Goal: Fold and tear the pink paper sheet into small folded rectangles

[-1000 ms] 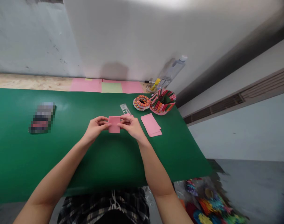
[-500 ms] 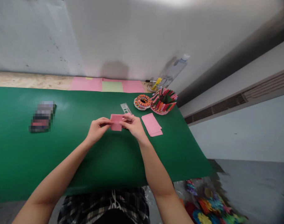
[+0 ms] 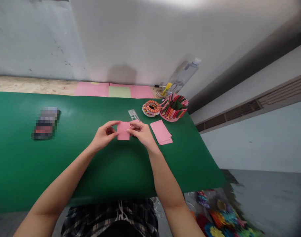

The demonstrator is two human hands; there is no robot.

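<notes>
The left hand and right hand pinch opposite sides of a pink paper rectangle above the green table, inward from its near edge; pink paper slips lie toward the right edge.

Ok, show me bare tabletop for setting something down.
Bare green tabletop lies between the pixelated item and the left hand, and right of the pink slips. Crowded: back right, striped rings beside a round paper piece.
</notes>
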